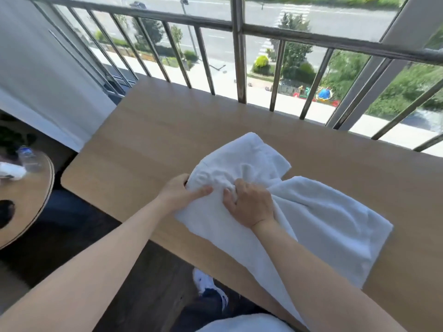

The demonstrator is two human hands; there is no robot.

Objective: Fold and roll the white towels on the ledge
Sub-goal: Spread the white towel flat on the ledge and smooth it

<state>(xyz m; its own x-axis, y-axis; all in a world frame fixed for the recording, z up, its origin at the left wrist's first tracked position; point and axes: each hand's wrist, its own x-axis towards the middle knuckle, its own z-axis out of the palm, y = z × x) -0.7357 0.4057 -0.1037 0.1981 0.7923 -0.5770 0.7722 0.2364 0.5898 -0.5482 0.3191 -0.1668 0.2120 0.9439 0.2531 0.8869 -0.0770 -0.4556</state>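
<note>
A white towel [318,212] lies crumpled and partly spread on the light wooden ledge [143,140], its near end hanging over the front edge. My left hand [182,194] grips the towel's bunched left edge, thumb on top. My right hand [249,202] is closed on a gathered fold in the towel's middle, right beside the left hand. A loose flap of the towel [251,154] sticks out beyond both hands toward the railing.
A metal railing [239,56] with vertical bars runs along the ledge's far side. A round wooden side table [36,200] at the left carries a water bottle [27,155] and a white cloth [12,171]. Dark floor and my shoe [206,281] lie below.
</note>
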